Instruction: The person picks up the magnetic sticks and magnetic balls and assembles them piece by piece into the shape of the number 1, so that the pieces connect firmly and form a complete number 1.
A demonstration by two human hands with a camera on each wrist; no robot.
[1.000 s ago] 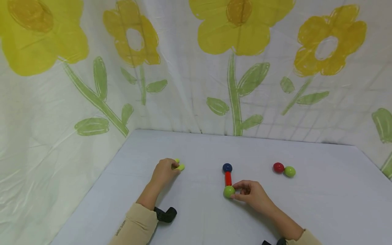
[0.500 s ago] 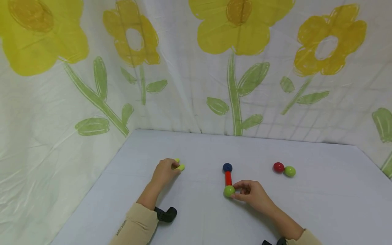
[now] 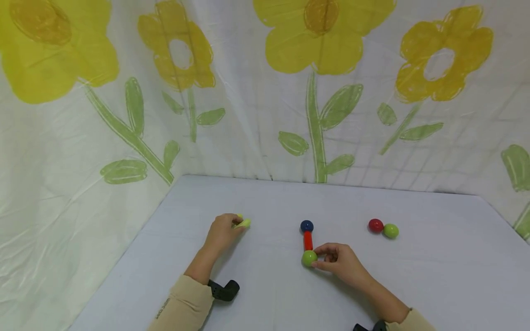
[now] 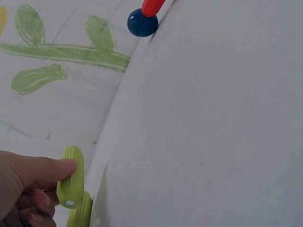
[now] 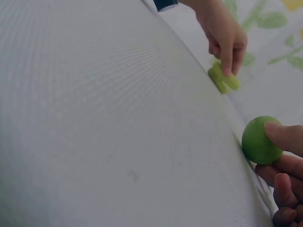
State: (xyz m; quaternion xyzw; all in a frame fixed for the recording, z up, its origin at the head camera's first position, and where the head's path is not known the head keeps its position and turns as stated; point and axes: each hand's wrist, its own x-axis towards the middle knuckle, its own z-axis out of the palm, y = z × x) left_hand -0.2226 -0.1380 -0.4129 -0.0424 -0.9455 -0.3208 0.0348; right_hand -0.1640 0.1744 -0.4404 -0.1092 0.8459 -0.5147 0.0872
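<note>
Two yellow-green, grooved, blunt-ended rods are showing on the left, the raised rod (image 4: 71, 177) presenting a pale, shiny round spot at one end, the lower rod (image 4: 83, 213) lying just beneath it on the pale, finely textured tabletop (image 3: 265, 294). Four balls, all smooth and glossy, are resting on that surface: a green ball (image 3: 309, 258) and a dark blue ball (image 3: 307, 226) are flanking one smooth red rod (image 3: 308, 241) in a near-straight line at the middle, while a red ball (image 3: 376, 225) and a second green ball (image 3: 391, 231) are sitting side by side to the right. Behind, a creased white curtain (image 3: 248, 138) is hanging, printed with yellow flowers and green leaves. The left hand (image 3: 222, 232) is pinching the raised rod between thumb and fingers, tilting it above the lower rod; whether the two are touching, I cannot tell. The right hand (image 3: 339, 259) is clamping the green ball at the near end of the line, its thumb and forefinger spread to the ball's width, the other fingers curling below.
</note>
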